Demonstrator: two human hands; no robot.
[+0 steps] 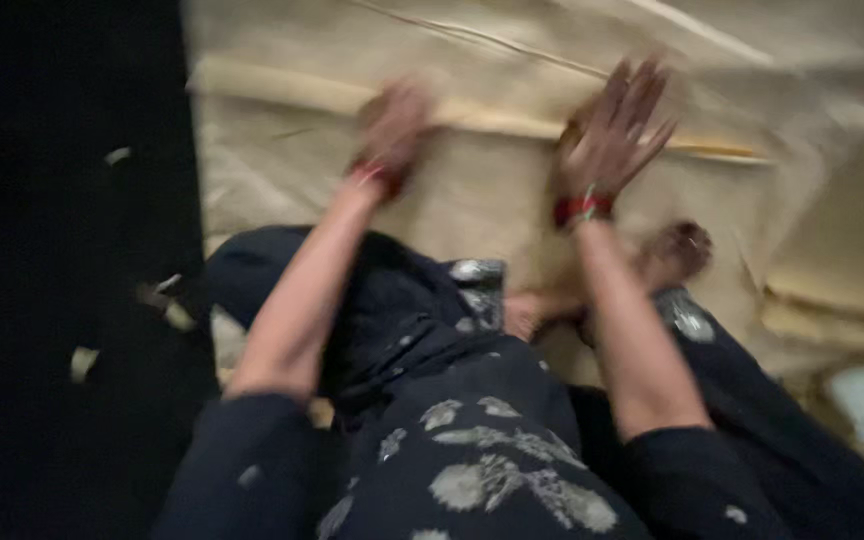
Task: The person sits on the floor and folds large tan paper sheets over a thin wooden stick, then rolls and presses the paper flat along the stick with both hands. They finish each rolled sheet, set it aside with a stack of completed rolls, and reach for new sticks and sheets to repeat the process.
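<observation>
Beige cloth, left hand blurred, grip unclear, right hand fingers spread flat on it

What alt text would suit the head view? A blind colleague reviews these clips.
Blurred view down at a seated person's two hands on beige cloth: the left hand presses a fold, the right hand lies flat with fingers spread. Both wrists wear red bangles, and dark patterned clothing fills the foreground.

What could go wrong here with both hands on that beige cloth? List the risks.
1. The left hand and right hand press on a raised fold in the beige cloth; uneven pressure might crease it crookedly.
2. A bare foot rests on the cloth and may drag or soil it.
</observation>
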